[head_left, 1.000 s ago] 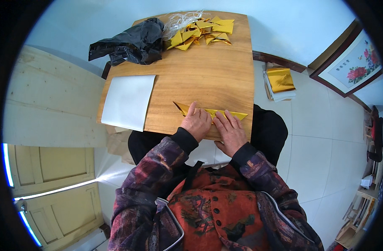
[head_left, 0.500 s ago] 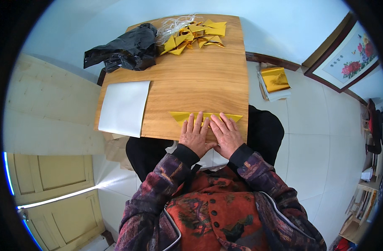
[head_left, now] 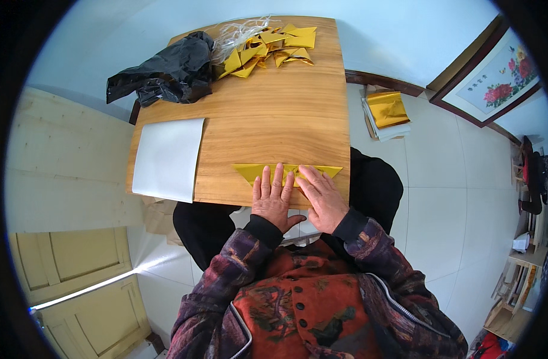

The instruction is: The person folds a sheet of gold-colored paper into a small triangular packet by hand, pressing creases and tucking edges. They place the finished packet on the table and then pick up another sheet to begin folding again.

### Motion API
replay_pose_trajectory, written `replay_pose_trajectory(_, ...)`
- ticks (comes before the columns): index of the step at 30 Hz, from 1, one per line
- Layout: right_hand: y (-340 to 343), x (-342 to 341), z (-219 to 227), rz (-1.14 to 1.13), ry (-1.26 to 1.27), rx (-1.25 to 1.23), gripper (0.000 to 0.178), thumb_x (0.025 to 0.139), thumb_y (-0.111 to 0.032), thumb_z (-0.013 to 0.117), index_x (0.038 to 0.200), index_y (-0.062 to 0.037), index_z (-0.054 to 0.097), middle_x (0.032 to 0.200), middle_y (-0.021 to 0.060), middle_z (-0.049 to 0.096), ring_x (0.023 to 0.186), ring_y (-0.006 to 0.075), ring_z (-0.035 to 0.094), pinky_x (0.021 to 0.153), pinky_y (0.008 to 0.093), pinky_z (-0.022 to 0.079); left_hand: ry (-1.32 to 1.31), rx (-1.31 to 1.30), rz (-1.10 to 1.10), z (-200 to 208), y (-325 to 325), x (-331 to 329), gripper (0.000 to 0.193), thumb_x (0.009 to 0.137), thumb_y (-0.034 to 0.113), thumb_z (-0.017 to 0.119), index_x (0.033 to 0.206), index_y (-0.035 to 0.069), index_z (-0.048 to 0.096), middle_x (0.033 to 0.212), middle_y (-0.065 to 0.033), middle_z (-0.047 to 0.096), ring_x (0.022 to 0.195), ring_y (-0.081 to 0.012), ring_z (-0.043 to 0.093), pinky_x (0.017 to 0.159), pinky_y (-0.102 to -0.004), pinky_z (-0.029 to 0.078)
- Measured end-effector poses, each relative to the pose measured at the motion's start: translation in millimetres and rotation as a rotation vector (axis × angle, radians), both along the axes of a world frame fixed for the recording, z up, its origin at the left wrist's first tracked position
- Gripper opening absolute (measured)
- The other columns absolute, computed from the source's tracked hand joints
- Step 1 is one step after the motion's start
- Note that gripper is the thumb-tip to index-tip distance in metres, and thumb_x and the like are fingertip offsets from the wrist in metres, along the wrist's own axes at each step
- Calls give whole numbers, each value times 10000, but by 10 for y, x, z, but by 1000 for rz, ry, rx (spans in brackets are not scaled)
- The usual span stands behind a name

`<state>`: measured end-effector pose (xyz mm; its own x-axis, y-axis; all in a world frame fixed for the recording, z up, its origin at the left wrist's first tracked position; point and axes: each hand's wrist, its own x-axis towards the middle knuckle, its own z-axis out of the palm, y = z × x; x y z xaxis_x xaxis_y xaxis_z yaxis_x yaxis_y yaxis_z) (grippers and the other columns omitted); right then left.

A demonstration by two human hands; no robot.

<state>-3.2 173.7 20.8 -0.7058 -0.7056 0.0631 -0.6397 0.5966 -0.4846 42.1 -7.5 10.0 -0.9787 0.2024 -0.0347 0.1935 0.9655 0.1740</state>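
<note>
A folded strip of gold foil paper (head_left: 245,170) with slanted ends lies along the near edge of the wooden table. My left hand (head_left: 273,197) rests flat on its middle-left part, fingers spread and thumb out to the side. On its right half, my right hand (head_left: 319,197) lies with fingers stretched out over the paper. Both palms hang partly past the table edge. The fingers cover much of the strip's lower side, so its folds there are hidden.
The wooden table (head_left: 268,113) holds a sheet of silver-white paper (head_left: 169,158) at left. Farther back are a crumpled black plastic bag (head_left: 172,69), clear plastic strands (head_left: 241,36) and a pile of folded gold pieces (head_left: 268,48). A stack of gold sheets (head_left: 387,110) sits on the floor at right.
My hands have moved slightly apart, the left thumb now away from the right hand. The whole view has shifted a little, and the gold strip stays under my fingers.
</note>
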Motion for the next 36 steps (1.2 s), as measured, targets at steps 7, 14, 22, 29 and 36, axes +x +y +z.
replay_pose_trajectory(7, -274, 68, -50, 5, 80, -51, 680, 845, -269, 651, 1422, -27, 383, 1534, 124, 309, 1429, 301, 274, 1143, 514, 222, 125, -82, 27, -194, 31, -10, 830, 811, 470, 615, 1498, 113, 317, 1601, -143, 165, 1461, -409, 150, 1148, -561, 160)
replay_pose_trajectory(14, -184, 26, -123, -74, 89, 1, 794, 833, -445, 662, 1449, -47, 358, 1541, 100, 309, 1441, 279, 253, 1154, 502, 188, 200, -13, 29, -239, 30, -8, 770, 808, 411, 621, 1464, 105, 361, 1571, -159, 243, 1439, -415, 211, 1144, -551, 175)
replay_pose_trajectory(22, 5, 81, -108, -177, 110, 84, 928, 754, -520, 714, 1463, -51, 340, 1552, 103, 282, 1450, 302, 209, 1156, 498, 177, 46, 25, 23, -28, 33, -6, 1014, 654, 403, 791, 1492, 103, 305, 1577, -179, 209, 1440, -424, 194, 1145, -553, 175)
replay_pose_trajectory(29, 256, 95, -38, -270, 99, 134, 968, 746, -496, 733, 1479, -42, 295, 1566, 122, 253, 1452, 297, 214, 1150, 529, 183, 9, 43, 38, -14, 32, -5, 1051, 659, 456, 810, 1510, 153, 272, 1596, -143, 160, 1459, -408, 143, 1155, -547, 165)
replay_pose_trajectory(36, 470, 61, 125, -493, 56, 293, 838, 832, -383, 679, 1483, -31, 286, 1568, 135, 251, 1460, 310, 201, 1164, 520, 149, 16, 16, 34, -43, 36, 0, 1072, 645, 449, 818, 1508, 129, 267, 1583, -154, 190, 1447, -415, 166, 1149, -544, 171)
